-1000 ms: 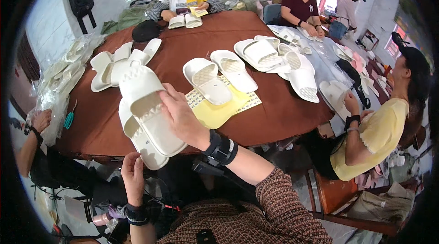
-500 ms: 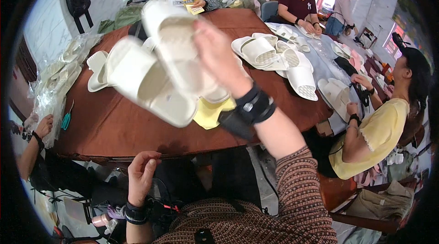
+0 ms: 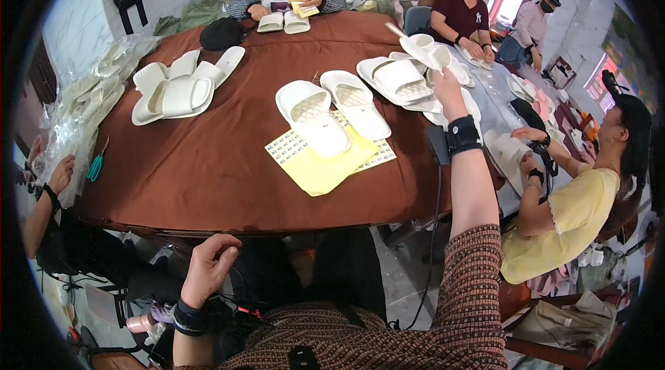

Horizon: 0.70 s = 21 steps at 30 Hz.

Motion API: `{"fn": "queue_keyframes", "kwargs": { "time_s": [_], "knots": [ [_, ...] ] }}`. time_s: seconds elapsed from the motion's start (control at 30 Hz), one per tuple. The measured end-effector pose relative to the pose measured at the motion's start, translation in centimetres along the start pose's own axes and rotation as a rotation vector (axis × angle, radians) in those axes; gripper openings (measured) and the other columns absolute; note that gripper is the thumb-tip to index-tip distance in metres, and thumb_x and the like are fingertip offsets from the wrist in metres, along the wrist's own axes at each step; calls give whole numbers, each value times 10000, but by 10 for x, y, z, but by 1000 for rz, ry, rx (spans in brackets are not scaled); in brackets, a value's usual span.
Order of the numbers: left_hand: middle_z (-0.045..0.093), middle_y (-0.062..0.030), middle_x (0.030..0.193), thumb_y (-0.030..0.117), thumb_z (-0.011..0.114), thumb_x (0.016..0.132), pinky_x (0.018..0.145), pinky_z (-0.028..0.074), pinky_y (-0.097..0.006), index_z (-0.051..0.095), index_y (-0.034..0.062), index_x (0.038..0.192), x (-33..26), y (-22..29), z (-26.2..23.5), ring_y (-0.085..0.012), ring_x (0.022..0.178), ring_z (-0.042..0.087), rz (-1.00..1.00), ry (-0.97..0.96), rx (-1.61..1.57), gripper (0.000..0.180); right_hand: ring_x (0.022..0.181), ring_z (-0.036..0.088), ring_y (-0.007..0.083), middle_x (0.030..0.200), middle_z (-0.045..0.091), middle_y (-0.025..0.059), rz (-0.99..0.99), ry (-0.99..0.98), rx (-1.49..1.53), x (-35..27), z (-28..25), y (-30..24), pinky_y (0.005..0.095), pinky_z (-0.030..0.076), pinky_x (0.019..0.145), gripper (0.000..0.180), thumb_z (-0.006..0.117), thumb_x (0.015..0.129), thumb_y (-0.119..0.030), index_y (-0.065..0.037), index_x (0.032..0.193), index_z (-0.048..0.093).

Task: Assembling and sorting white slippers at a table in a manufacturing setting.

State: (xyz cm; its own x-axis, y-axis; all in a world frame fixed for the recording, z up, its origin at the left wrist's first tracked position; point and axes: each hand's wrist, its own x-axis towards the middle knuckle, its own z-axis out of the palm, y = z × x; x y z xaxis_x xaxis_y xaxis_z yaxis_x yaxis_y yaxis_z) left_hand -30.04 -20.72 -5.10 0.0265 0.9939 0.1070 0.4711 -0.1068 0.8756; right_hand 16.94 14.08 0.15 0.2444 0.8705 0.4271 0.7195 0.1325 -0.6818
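My right hand point(image 3: 450, 89) reaches to the pile at the right of the table and grips a white slipper point(image 3: 421, 48) there; its fingers are partly hidden. More white slippers point(image 3: 398, 82) lie stacked beside it. Two white slippers point(image 3: 313, 117) rest side by side, toes toward me, on yellow sticker sheets point(image 3: 315, 172) in the table's middle. At the left, a crossed heap of white slippers point(image 3: 183, 96) sits on the brown cloth. Below the table's front edge, my left hand point(image 3: 211, 269) hangs loosely curled and holds nothing, its thumb apart from its fingers.
Brown cloth covers the table point(image 3: 228, 176). Plastic-wrapped slippers point(image 3: 104, 93) and teal scissors point(image 3: 98, 165) lie along the left edge, near another person's hand point(image 3: 62, 174). A black cap point(image 3: 221, 34) lies farther back. Co-workers handle slippers across and at the right.
My right hand has let go of the slippers it was moving at mid-table and gone right to the pile. Those slippers now lie in the left heap, uncovering the pair on the yellow sheets.
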Motion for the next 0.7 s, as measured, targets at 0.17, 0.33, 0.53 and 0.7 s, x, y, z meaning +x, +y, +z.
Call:
{"fn": "queue_keyframes", "kwargs": {
  "time_s": [0.17, 0.33, 0.53, 0.7],
  "knots": [
    [634, -108, 847, 56, 616, 884, 701, 484, -285, 625, -24, 978, 0, 26, -14, -181, 759, 609, 38, -1, 155, 123, 1030, 580, 445, 1010, 625, 307, -108, 65, -5, -20, 13, 11, 451, 448, 880, 363, 480, 900, -260, 52, 1052, 586],
    [647, -138, 904, 25, 619, 859, 712, 514, -329, 634, -21, 972, 37, 37, -41, -260, 825, 650, 168, 17, 266, 122, 1073, 611, 364, 1113, 645, 241, -157, 18, -129, -12, 0, 32, 388, 471, 902, 392, 512, 912, -327, -50, 1160, 638],
    [653, -168, 890, 88, 630, 862, 669, 513, -349, 642, -17, 953, 108, 17, -102, -295, 734, 642, 361, 187, 538, 139, 1108, 588, 207, 1218, 631, 135, -301, -88, 270, -47, 4, -66, 318, 456, 920, 352, 533, 945, -192, 26, 1216, 590],
    [650, -188, 962, 149, 639, 857, 774, 517, -400, 650, -11, 994, 169, -37, -142, -339, 870, 641, 263, 291, 671, 211, 1146, 572, 220, 1250, 606, 133, -398, -241, 453, -83, 9, -119, 309, 464, 911, 312, 535, 934, -103, 5, 1222, 585]
  ]
}}
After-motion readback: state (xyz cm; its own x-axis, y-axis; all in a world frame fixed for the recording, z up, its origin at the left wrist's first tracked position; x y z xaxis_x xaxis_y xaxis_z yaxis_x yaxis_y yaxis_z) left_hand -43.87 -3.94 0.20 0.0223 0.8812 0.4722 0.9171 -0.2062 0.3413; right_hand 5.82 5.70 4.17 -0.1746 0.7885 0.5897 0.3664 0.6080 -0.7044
